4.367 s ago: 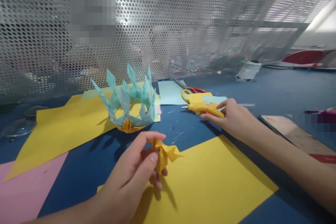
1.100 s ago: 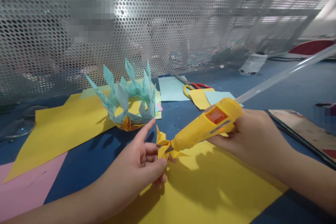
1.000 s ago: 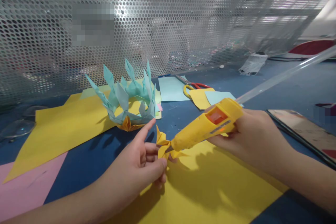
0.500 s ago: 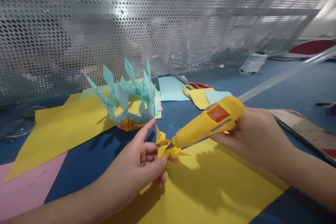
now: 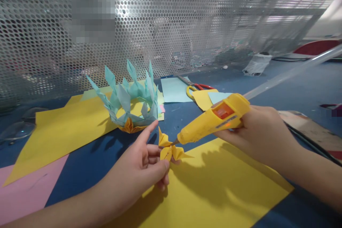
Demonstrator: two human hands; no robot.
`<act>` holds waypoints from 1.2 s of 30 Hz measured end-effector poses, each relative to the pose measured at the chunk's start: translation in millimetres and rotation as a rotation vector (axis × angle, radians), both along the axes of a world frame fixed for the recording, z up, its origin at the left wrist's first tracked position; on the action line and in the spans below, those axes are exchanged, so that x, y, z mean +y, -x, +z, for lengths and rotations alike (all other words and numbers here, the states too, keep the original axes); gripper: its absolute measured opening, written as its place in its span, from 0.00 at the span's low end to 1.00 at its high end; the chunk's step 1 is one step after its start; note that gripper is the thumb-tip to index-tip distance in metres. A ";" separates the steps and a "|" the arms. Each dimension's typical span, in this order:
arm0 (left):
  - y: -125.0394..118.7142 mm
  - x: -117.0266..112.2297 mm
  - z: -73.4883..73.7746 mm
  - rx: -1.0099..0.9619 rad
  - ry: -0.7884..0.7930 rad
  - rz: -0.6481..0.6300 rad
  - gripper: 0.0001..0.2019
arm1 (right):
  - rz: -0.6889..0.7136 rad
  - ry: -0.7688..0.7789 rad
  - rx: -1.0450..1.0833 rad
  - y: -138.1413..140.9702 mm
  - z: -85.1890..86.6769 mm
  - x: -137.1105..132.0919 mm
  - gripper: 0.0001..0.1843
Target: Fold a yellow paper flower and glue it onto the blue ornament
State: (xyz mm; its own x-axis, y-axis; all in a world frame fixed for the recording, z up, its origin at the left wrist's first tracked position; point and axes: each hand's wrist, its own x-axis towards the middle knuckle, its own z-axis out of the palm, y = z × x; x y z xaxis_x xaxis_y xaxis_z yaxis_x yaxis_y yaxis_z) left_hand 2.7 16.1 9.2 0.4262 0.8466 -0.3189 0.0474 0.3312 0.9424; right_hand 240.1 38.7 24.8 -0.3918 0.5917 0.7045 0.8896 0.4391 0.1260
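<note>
My left hand [image 5: 141, 164] pinches a small folded yellow paper piece [image 5: 167, 152] with pointed petals, its index finger stretched toward the crown. In my right hand [image 5: 262, 137] is a yellow hot glue gun [image 5: 211, 121], tilted down to the left. The metal nozzle meets the middle of the yellow piece, and a long clear glue stick [image 5: 291, 73] runs out of the gun's back. Just beyond my left hand stands a light blue folded-paper crown [image 5: 124, 101] with tall points and a yellow folded ornament [image 5: 129, 125] at its front.
Yellow sheets lie beneath my hands [image 5: 213, 192] and under the crown [image 5: 66, 128]; a pink sheet [image 5: 26, 185] is at lower left. Scissors [image 5: 197, 87] rest on paper scraps behind. A perforated metal screen [image 5: 160, 17] bounds the back. A dark cable [image 5: 307, 139] passes beside my right wrist.
The glue gun has shifted slightly up and right, its nozzle moving up along the yellow piece. My left hand and the crown stay nearly still.
</note>
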 end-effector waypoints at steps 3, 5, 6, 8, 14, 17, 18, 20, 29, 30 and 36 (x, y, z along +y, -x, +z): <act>0.4 1.5 -1.3 -0.003 -0.015 -0.010 0.44 | -0.004 -0.004 0.001 -1.4 -1.8 1.7 0.14; 1.4 2.1 -3.3 -0.012 -0.021 -0.021 0.45 | -0.009 -0.004 0.001 -1.8 -2.8 2.7 0.14; 1.9 2.2 -4.3 -0.012 -0.024 -0.024 0.45 | -0.012 -0.005 0.000 -2.0 -3.0 2.9 0.14; 3.0 2.3 -5.7 -0.010 -0.030 -0.030 0.45 | -0.017 -0.004 -0.001 -2.4 -3.1 3.1 0.14; 2.2 0.5 -0.9 -0.002 -0.027 -0.025 0.45 | -0.030 -0.008 0.008 -5.6 -2.7 2.2 0.13; -0.7 -1.9 4.7 0.023 -0.015 0.005 0.45 | -0.030 -0.008 0.012 -7.1 -3.8 2.5 0.12; -1.5 -2.4 5.8 0.030 -0.009 0.019 0.44 | -0.031 -0.007 0.013 -7.3 -4.2 2.8 0.12; -2.4 -2.3 6.0 0.025 -0.004 0.025 0.44 | -0.031 -0.005 0.011 -7.2 -4.6 3.3 0.12; 4.1 -0.1 -2.0 -0.019 -0.027 -0.023 0.42 | -0.058 -0.016 0.042 -3.7 -1.1 4.5 0.11; 4.2 -0.5 -1.9 -0.019 -0.027 -0.024 0.42 | -0.067 -0.022 0.052 -3.7 -0.9 4.3 0.11; 2.0 0.8 -4.4 -0.015 -0.031 -0.033 0.41 | -0.096 -0.081 0.144 -0.3 1.9 -0.3 0.17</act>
State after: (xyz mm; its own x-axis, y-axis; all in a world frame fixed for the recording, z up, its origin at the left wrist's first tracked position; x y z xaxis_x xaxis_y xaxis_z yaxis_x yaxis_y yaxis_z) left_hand 0.7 17.0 4.8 0.4584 0.8415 -0.2860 0.0438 0.3000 0.9529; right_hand 240.4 38.4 26.7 -0.2276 0.5607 0.7961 0.9383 0.3449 0.0253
